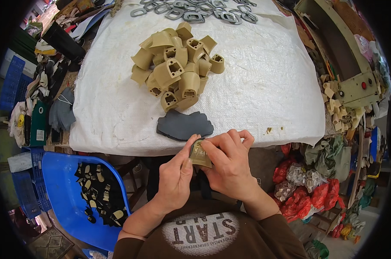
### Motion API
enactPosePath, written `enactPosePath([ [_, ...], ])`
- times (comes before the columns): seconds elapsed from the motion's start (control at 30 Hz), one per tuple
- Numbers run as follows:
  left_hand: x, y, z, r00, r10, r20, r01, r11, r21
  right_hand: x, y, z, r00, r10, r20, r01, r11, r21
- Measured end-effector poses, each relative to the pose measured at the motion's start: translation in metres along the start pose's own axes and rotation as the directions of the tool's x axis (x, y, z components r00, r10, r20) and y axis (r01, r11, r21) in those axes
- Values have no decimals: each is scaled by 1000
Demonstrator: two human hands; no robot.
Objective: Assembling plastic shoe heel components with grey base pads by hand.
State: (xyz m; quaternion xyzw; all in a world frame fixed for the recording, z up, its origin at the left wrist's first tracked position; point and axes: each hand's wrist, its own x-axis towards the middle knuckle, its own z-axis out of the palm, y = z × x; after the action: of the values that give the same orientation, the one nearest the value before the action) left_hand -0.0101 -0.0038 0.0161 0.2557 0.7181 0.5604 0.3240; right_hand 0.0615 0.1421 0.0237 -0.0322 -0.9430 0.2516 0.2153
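Both hands meet just in front of the table's near edge, closed around one tan plastic heel piece [200, 154]. My left hand [174, 178] pinches its left side with thumb and fingers. My right hand [229, 163] wraps its right side and top. A thin dark grey edge shows against the piece's left side. Directly beyond the hands lies a stack of dark grey flat cut pieces [183, 125] on the white woven cloth [264, 86]. Farther back sits a pile of several tan heel pieces [176, 67] with square holes.
Grey metal rings [195, 11] lie at the cloth's far edge. A blue plastic chair [63, 190] at my left holds several small black and tan pieces. A beige machine [346, 56] stands at right, with tan scraps beside it and red bags [307, 190] below. Clutter and blue crates fill the left.
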Motion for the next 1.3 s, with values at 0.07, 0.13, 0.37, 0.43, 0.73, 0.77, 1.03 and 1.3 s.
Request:
enactPosePath([
  [0.07, 3, -13, 6, 924, 374, -78, -347, 907, 237, 0, -2, 2, 1000, -17, -18, 17, 1000, -23],
  [0.13, 3, -12, 8, 921, 387, -46, -358, 887, 291, -2, 4, 5, 1000, -14, -16, 14, 1000, 5],
  [0.37, 1, -24, -14, 972, 121, 201, -52, 946, -319, -8, 24, 9, 989, -91, -115, 119, 958, 261],
  [0.43, 7, -38, -16, 973, 40, 228, 48, 929, -366, -9, 24, 10, 987, -110, -119, 140, 949, 283],
  [0.73, 13, -31, 2, 888, 7, 460, 298, 753, -586, -6, 20, -2, 973, -218, 77, 175, 914, 367],
  [0.77, 12, -29, 4, 925, 41, 377, 223, 746, -628, -6, 20, -2, 965, -245, 94, 201, 921, 334],
  [1.03, 5, -38, 8, 981, 93, 169, 29, 796, -604, -8, 27, 7, 985, -169, 32, 140, 899, 414],
  [1.3, -1, -47, 3, 840, 531, -114, -543, 828, -139, -8, 30, 4, 994, -104, 27, 80, 888, 453],
])
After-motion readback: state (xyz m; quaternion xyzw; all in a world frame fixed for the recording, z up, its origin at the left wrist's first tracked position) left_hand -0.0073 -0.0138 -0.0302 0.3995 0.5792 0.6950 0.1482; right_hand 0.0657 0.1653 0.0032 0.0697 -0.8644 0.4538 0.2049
